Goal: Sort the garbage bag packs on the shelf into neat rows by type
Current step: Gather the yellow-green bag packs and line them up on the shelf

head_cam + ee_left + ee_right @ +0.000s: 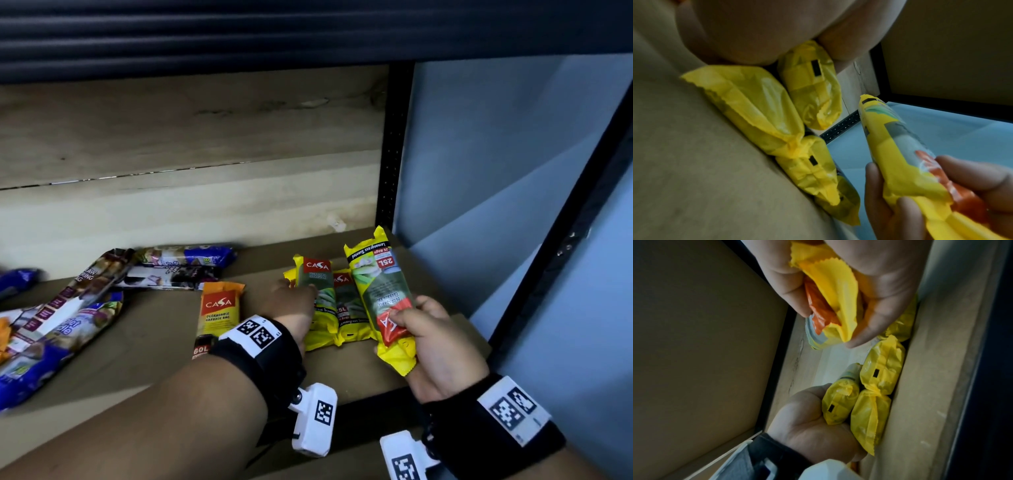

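Several yellow CASA garbage bag packs (346,308) lie side by side at the right end of the brown shelf (154,342). My left hand (294,305) lies over the leftmost yellow pack (317,291) and grips it; from the right wrist its palm (807,418) wraps that pack (836,404). My right hand (435,339) holds another yellow pack (380,287) by its near red-label end, tilted up just right of the row. That pack (898,146) hangs above the shelf, pinched between thumb and fingers (879,280).
An orange CASA 60L pack (219,308) lies left of my left wrist. Blue and purple packs (51,329) (185,263) are strewn over the shelf's left part. A black upright post (390,154) and a grey-blue wall close the right end.
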